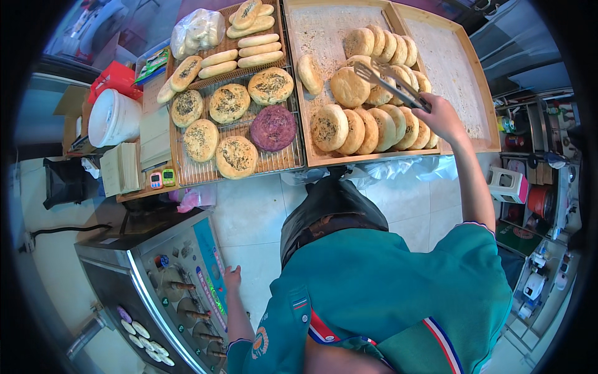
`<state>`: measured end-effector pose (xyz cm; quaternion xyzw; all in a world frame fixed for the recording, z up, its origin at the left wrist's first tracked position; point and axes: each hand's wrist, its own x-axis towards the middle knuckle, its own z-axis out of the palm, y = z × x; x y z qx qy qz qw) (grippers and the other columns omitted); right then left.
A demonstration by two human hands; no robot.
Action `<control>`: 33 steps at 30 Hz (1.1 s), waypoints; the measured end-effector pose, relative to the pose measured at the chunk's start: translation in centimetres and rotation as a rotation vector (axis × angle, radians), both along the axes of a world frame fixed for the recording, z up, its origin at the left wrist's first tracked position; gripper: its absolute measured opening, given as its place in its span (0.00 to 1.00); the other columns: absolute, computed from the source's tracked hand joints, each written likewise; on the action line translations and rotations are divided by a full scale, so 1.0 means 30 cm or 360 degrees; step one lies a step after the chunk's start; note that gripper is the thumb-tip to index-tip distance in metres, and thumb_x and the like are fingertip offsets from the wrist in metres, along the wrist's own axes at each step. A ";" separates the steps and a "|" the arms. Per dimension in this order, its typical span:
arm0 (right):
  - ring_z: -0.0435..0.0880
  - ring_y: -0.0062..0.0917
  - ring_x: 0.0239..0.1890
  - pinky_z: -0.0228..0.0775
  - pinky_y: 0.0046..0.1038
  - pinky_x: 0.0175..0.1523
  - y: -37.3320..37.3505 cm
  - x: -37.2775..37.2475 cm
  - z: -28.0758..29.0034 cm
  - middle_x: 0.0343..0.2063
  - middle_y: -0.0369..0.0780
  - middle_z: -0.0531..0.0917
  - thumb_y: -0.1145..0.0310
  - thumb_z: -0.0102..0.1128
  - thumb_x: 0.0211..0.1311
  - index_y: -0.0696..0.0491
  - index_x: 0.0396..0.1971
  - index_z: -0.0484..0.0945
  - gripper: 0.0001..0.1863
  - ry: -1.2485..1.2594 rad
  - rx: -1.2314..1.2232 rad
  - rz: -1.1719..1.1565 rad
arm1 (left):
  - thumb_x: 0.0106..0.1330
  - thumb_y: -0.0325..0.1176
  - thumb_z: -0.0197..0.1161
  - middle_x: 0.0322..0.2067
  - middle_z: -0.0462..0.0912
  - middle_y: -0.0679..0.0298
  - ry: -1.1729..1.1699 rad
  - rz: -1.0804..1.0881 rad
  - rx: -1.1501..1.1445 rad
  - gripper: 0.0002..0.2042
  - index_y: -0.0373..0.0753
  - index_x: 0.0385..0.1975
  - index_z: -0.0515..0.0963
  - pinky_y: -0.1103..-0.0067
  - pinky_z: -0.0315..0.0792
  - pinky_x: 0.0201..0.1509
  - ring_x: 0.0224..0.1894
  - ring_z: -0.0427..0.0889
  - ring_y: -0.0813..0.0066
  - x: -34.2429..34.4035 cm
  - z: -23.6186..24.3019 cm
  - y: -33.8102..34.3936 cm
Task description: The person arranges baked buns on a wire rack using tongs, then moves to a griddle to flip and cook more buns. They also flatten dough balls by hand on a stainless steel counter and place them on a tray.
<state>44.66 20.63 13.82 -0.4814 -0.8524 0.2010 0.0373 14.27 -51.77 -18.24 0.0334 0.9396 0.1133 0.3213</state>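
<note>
My right hand [438, 116] is closed round the handles of metal tongs [403, 93], which reach leftward over the wooden tray [305, 160]. The tips hover over or rest on the middle group of round breads; I cannot tell if they touch. Leaning rows of golden flatbreads [355, 131] fill the tray's left section, with a pale flatbread [350, 86] below the tongs' tips. One more flatbread [309, 74] lies against the tray's left side. Down by my side, my left hand [232, 278] hangs beside the oven front, fingers apart and holding nothing.
A wire rack [190, 165] on the left bears seeded round breads and a purple bread [273, 128]. Behind it stand a wicker tray [286, 43] of long rolls and a bagged batch [197, 32]. A white bucket [114, 118] and an oven [168, 274] stand at left.
</note>
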 end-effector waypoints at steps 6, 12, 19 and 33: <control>0.83 0.40 0.33 0.73 0.38 0.41 0.002 -0.056 -0.093 0.27 0.48 0.83 0.62 0.65 0.55 0.57 0.40 0.81 0.17 -0.0075 -0.0197 0.0094 | 0.61 0.48 0.66 0.40 0.84 0.51 0.0024 -0.0040 0.0065 0.27 0.37 0.54 0.72 0.67 0.74 0.52 0.46 0.82 0.55 0.035 0.030 0.100; 0.84 0.40 0.35 0.74 0.36 0.42 0.015 -0.145 -0.136 0.30 0.48 0.84 0.65 0.65 0.54 0.57 0.37 0.82 0.14 -0.0088 -0.0203 0.0291 | 0.62 0.47 0.65 0.39 0.85 0.52 -0.0029 -0.0080 0.0020 0.25 0.37 0.52 0.73 0.68 0.75 0.49 0.43 0.83 0.58 0.070 0.059 0.116; 0.83 0.39 0.35 0.74 0.38 0.41 -0.062 -0.101 0.015 0.32 0.44 0.84 0.70 0.66 0.51 0.51 0.52 0.78 0.24 -0.0293 0.0261 0.0529 | 0.63 0.47 0.64 0.39 0.85 0.51 -0.0142 -0.0014 0.0090 0.23 0.36 0.51 0.74 0.68 0.75 0.49 0.44 0.83 0.57 0.139 0.078 0.095; 0.82 0.43 0.48 0.71 0.35 0.54 -0.730 -0.553 -0.177 0.44 0.55 0.81 0.67 0.65 0.58 0.61 0.55 0.73 0.26 0.0394 -0.0680 0.1614 | 0.64 0.49 0.63 0.39 0.85 0.55 -0.0041 0.0398 0.0356 0.24 0.37 0.52 0.74 0.68 0.76 0.49 0.46 0.83 0.57 0.517 0.176 -0.034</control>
